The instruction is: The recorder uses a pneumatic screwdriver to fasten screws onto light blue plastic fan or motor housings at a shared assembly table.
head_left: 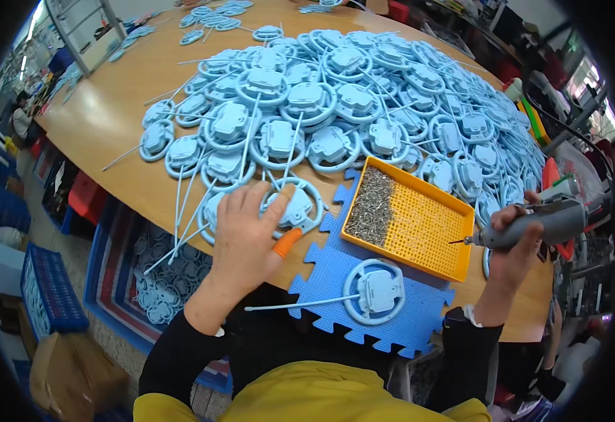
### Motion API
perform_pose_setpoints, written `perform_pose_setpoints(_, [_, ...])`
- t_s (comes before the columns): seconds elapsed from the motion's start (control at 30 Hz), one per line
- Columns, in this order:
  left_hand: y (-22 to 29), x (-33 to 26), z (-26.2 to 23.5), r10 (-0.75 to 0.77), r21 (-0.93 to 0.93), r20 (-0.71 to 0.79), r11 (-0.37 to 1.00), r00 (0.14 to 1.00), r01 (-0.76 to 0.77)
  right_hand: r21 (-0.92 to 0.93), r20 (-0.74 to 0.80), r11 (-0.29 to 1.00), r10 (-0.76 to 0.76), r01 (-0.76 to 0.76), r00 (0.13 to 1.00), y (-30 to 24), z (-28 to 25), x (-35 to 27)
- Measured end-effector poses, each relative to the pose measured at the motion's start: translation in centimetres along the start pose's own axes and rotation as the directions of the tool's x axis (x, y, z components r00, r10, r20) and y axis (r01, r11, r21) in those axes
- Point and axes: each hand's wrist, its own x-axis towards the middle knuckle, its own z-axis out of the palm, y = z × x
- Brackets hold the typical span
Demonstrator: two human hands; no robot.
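Note:
My left hand (244, 235), an orange finger cot on its thumb, reaches to the near edge of the pile. Its fingers are stretched out and apart over a light-blue round plastic part (298, 209); whether they touch it is unclear. My right hand (515, 243) is wrapped round a grey electric screwdriver (550, 224), whose thin bit points left over the right end of a yellow tray (425, 266). Small metal screws (370, 207) fill the tray's left part. Another light-blue part (379, 292), with a long thin stem to the left, lies on a blue foam mat (420, 320).
A big heap of light-blue parts (335, 105) covers much of the wooden table (96, 130). Below its left edge stands a striped bin (117, 281) of similar parts. A blue crate (54, 295) stands on the floor farther left. Other people sit at the far left and lower right.

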Motion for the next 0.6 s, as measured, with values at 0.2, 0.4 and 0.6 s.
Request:
perform_pose_setpoints(0.2, [-1.0,1.4,3.5,-0.063,0.064,0.21,0.997,0.976,0.05,0.135,-0.072,0.99,-0.018,0.027,0.997,1.6,1.7,0.5])
perform_pose_setpoints(0.4, [0.8,1.3,2.5,-0.118,-0.056,0.104,0.991,0.988,0.124,0.083,-0.107,0.996,-0.016,0.025,0.994,1.8,-0.3,1.3])
perform_pose_setpoints(0.6, [8.4,-0.5,-0.7,-0.079,-0.013,0.152,0.997,0.985,0.082,0.074,-0.135,0.996,-0.034,0.045,0.99,2.9,-1.1,1.9])
